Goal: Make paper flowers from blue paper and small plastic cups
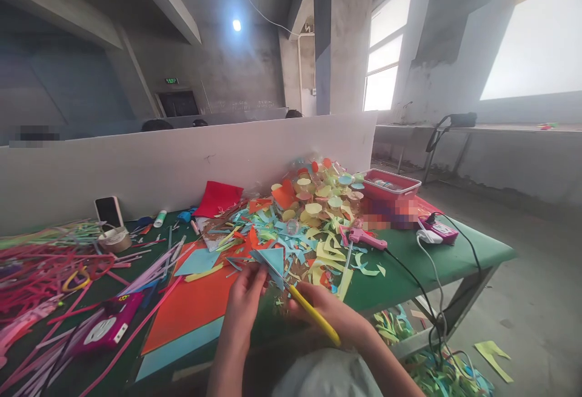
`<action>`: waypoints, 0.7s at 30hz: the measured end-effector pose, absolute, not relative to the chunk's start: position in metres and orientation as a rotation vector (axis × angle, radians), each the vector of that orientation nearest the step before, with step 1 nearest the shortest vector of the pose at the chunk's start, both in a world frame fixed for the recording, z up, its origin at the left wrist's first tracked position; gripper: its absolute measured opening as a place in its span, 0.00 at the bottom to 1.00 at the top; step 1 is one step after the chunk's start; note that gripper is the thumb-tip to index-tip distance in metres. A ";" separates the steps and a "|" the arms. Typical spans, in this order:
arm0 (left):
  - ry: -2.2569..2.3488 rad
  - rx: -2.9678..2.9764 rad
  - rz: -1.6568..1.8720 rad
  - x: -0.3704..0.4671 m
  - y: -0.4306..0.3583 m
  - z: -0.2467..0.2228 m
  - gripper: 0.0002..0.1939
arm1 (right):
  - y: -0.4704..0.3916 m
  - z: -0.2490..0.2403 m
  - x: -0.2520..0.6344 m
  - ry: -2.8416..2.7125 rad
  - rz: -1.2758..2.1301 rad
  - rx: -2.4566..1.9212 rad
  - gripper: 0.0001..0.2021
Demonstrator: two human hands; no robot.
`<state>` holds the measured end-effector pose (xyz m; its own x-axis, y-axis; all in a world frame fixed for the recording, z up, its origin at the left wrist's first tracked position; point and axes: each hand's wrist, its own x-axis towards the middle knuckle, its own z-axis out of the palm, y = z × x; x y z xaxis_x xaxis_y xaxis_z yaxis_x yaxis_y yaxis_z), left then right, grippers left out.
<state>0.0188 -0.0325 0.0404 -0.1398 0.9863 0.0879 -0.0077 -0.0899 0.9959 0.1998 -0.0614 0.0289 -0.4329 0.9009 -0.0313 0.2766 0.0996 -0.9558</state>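
Observation:
My left hand point(250, 291) pinches a folded piece of light blue paper point(273, 260) above the front of the table. In my right hand point(318, 303) is a pair of scissors with yellow handles point(313, 314), and the blades meet the lower right edge of the blue paper. How far the blades are apart I cannot make out. Left of my hands lie sheets of orange paper point(182, 306) and blue paper point(182, 350). Cut paper scraps point(295, 245) in blue, yellow and orange spread just beyond my hands.
A pink glue gun point(367, 239) with a black cord lies right of the scraps. Paper circles point(313, 208) are heaped behind, near a red basket point(391, 185). Pink pipe cleaners point(40, 282), a magenta power strip point(109, 324) and a phone point(108, 212) are at left. A white partition point(182, 163) bounds the back.

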 end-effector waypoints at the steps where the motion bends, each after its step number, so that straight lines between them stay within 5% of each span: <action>1: 1.247 1.207 1.368 0.019 -0.034 0.043 0.25 | -0.062 0.029 0.200 -1.808 1.349 -1.132 0.17; 21: 1.258 1.183 1.441 0.024 -0.034 0.045 0.26 | -0.060 0.023 0.199 -1.774 1.323 -1.142 0.20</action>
